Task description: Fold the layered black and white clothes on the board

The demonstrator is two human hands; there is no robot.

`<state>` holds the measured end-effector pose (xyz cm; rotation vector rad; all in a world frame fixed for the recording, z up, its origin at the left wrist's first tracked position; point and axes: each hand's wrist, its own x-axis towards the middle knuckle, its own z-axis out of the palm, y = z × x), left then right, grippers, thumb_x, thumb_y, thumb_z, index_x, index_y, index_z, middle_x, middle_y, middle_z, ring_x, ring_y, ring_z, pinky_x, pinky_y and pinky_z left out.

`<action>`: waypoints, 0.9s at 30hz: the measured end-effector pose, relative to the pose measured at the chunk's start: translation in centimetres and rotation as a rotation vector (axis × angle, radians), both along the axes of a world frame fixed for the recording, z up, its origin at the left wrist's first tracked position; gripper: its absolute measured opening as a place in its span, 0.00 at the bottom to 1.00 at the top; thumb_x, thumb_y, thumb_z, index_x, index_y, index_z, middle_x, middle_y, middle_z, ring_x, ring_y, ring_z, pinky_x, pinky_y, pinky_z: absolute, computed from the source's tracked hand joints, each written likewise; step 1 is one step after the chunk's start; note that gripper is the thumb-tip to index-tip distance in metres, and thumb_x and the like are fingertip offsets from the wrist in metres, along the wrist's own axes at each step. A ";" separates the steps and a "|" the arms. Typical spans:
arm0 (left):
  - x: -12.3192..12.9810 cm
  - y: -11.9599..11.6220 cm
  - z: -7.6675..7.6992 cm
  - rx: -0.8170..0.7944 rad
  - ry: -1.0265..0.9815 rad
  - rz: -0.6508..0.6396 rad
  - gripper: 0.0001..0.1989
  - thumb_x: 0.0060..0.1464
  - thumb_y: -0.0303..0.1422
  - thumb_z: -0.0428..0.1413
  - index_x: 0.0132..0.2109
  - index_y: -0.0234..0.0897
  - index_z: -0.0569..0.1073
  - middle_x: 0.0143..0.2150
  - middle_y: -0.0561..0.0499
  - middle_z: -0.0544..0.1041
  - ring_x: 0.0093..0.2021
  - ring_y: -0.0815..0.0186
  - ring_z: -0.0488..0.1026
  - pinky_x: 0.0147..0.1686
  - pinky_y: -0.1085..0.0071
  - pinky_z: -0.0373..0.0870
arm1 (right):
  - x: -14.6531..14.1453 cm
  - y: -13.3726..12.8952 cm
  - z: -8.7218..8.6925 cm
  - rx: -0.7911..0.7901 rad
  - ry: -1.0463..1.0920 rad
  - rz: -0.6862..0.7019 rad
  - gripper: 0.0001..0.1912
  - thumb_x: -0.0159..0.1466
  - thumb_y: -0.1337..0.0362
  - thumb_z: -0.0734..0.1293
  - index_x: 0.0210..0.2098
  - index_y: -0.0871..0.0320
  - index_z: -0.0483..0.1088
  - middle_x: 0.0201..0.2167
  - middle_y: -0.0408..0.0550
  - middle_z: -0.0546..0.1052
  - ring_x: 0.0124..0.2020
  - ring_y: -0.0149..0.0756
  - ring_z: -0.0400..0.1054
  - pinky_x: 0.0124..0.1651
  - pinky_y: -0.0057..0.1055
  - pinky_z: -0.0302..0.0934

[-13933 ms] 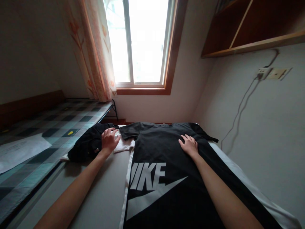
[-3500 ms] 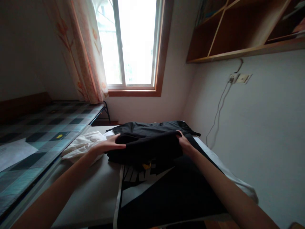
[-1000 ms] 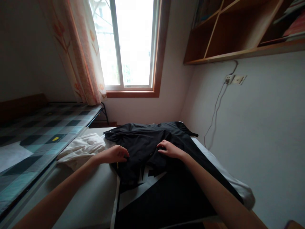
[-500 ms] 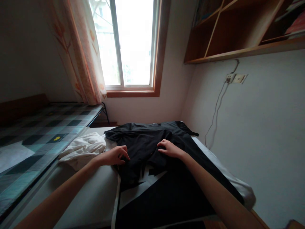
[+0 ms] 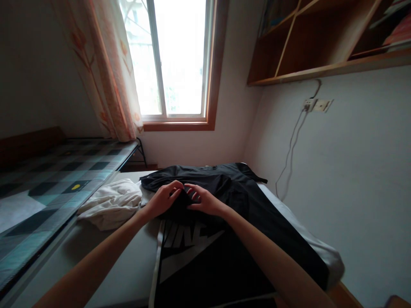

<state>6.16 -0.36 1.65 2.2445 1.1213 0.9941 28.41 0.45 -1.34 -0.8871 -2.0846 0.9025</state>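
Observation:
A crumpled black garment [image 5: 212,182], its kind hard to tell in the dim light, lies spread on the bed. My left hand [image 5: 165,196] pinches a raised fold of it between thumb and fingers. Close beside, my right hand [image 5: 205,201] has its curled fingers apart, with the fingertips at the same fold and nearly meeting my left hand. Below both hands lies a black cloth [image 5: 212,269] with large white lettering and a white swoosh, bordered by a pale edge. Part of the lettering is hidden under the garment.
A crumpled white cloth [image 5: 112,203] lies left of the garment on the white bed surface [image 5: 112,261]. Further left stands a checked mattress [image 5: 83,167] with a white sheet of paper [image 5: 21,209]. A cord [image 5: 290,149] hangs down the right wall below wooden shelves [image 5: 308,70].
Both hands have come together over the middle of the black garment, lifting and bunching its near part. More of the white lettering below is uncovered.

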 end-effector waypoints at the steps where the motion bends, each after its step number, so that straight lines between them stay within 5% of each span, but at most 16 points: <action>1: 0.4 -0.1 0.1 0.002 -0.037 -0.018 0.09 0.62 0.36 0.50 0.44 0.40 0.73 0.38 0.52 0.78 0.39 0.65 0.76 0.42 0.71 0.69 | -0.7 0.1 0.0 0.000 0.011 -0.033 0.37 0.53 0.66 0.75 0.61 0.54 0.66 0.42 0.46 0.76 0.33 0.32 0.69 0.38 0.31 0.65; 4: 1.1 -0.3 -0.1 0.009 -0.119 -0.032 0.12 0.58 0.37 0.55 0.48 0.40 0.72 0.46 0.48 0.77 0.44 0.63 0.75 0.46 0.66 0.71 | -1.8 0.8 0.2 0.014 0.047 -0.134 0.16 0.59 0.66 0.68 0.47 0.56 0.75 0.29 0.41 0.75 0.28 0.32 0.67 0.35 0.30 0.62; 7: 0.9 -0.2 -0.7 0.028 -0.090 0.024 0.23 0.51 0.37 0.62 0.54 0.41 0.69 0.50 0.46 0.73 0.48 0.60 0.73 0.46 0.63 0.71 | -1.8 1.7 0.7 -0.005 0.171 -0.194 0.07 0.57 0.68 0.65 0.34 0.57 0.74 0.28 0.42 0.76 0.29 0.33 0.68 0.34 0.29 0.62; 11: 0.1 -0.1 -1.3 -0.017 -0.012 0.078 0.32 0.48 0.40 0.65 0.59 0.41 0.66 0.48 0.46 0.74 0.47 0.58 0.73 0.49 0.59 0.70 | -1.1 2.3 1.3 -0.135 0.400 -0.250 0.07 0.55 0.64 0.66 0.34 0.56 0.71 0.28 0.41 0.76 0.30 0.33 0.69 0.33 0.28 0.64; 18: -0.5 0.0 -2.6 -0.080 0.055 0.031 0.42 0.37 0.41 0.70 0.60 0.41 0.67 0.59 0.41 0.72 0.59 0.47 0.68 0.60 0.50 0.62 | -0.6 2.3 1.4 -0.403 0.690 -0.312 0.17 0.53 0.54 0.70 0.39 0.54 0.67 0.30 0.40 0.76 0.31 0.34 0.72 0.32 0.29 0.68; 21: -0.7 0.5 -3.2 -0.083 0.068 0.066 0.38 0.37 0.35 0.68 0.58 0.38 0.70 0.55 0.40 0.74 0.58 0.46 0.68 0.60 0.49 0.62 | -0.4 2.4 1.5 -0.438 0.725 -0.334 0.18 0.53 0.53 0.71 0.39 0.53 0.65 0.31 0.41 0.75 0.31 0.33 0.72 0.32 0.29 0.68; 27: -1.0 1.6 -3.5 -0.132 -0.005 0.059 0.14 0.39 0.26 0.58 0.38 0.36 0.76 0.38 0.49 0.76 0.44 0.56 0.73 0.49 0.60 0.69 | -0.1 2.6 1.5 -0.485 0.750 -0.350 0.16 0.55 0.54 0.70 0.39 0.53 0.65 0.30 0.41 0.75 0.31 0.34 0.72 0.32 0.29 0.68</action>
